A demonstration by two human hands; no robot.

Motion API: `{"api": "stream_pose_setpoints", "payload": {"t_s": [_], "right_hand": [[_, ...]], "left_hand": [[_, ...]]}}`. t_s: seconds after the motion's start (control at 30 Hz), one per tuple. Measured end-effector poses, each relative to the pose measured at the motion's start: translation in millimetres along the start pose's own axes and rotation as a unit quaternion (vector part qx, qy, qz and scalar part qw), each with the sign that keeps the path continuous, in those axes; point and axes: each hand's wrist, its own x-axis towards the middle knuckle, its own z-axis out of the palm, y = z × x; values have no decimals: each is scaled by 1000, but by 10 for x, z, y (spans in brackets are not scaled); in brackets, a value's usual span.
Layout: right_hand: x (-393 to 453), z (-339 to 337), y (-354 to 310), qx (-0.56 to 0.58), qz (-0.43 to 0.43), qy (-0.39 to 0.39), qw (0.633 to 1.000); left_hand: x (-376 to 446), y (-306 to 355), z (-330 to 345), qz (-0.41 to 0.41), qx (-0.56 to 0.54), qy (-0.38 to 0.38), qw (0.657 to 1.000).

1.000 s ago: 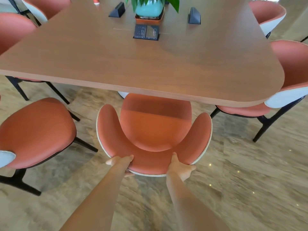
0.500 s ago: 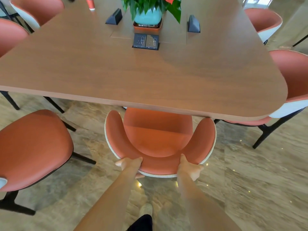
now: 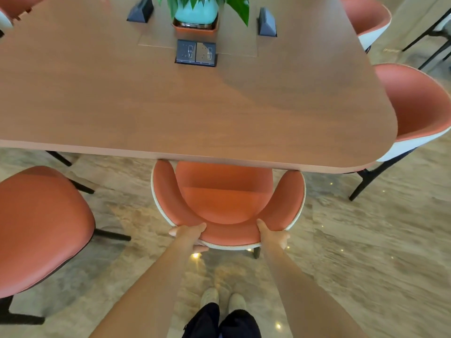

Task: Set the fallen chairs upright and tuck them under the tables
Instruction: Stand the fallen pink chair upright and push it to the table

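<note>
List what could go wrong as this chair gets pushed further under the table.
1. The chair has raised arm wings that already reach the table edge; pushed on, they might knock or scrape its underside.
2. The left hand and right hand grip the backrest rim, so fingers could get pinched if the back meets the table edge.
</note>
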Motion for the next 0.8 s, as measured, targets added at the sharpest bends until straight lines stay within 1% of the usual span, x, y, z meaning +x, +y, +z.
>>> {"api": "stream_pose_setpoints", "payload": {"t_s": [0.07,0.13,0.17,0.2,0.23,0.27,0.3,0.33,0.37,0.4,0.43,0.47,0.5,0.53,0.57,0.63,0.7,0.8], "right_hand": [[9,-56,-83,-34,12,-10,999],[-10,-80,-162,-67,12,-20,997],[-49,-82,-196,-87,-5,-16,996],[-90,-85,-201,-120,-44,-3,992],[-116,-91,-159,-179,-119,11,977],[-136,-102,-115,-265,-226,31,937],[-143,-119,-51,-358,-351,29,865],[-138,-136,5,-447,-460,-6,767],[-149,-139,32,-528,-517,-73,670],[-168,-109,50,-590,-523,-153,596],[-175,-65,60,-642,-501,-207,543],[-160,-20,56,-680,-481,-226,505],[-131,33,30,-710,-469,-219,478],[-88,79,14,-734,-458,-204,457],[-35,118,13,-749,-453,-193,443],[59,163,5,-758,-461,-180,425],[134,196,11,-759,-475,-175,408],[179,211,-18,-752,-506,-187,377]], "left_hand": [[50,28,-3,-7,-14,-11,1000],[67,-13,26,-12,0,-12,1000],[25,-39,42,-1,27,0,1000],[-73,-73,43,33,84,17,996],[-159,-124,32,94,175,41,979],[-205,-173,14,173,302,73,934],[-243,-203,3,249,451,100,851],[-316,-208,-3,323,569,113,748],[-354,-211,-10,385,650,105,646],[-351,-211,-5,431,704,88,557],[-329,-204,22,467,731,62,493],[-278,-193,57,485,754,44,440],[-211,-171,89,497,770,33,399],[-131,-155,115,495,783,25,376],[-51,-135,134,471,801,14,370],[66,-88,156,440,816,16,374],[169,-59,180,422,829,17,367],[176,27,263,413,839,-8,355]]}}
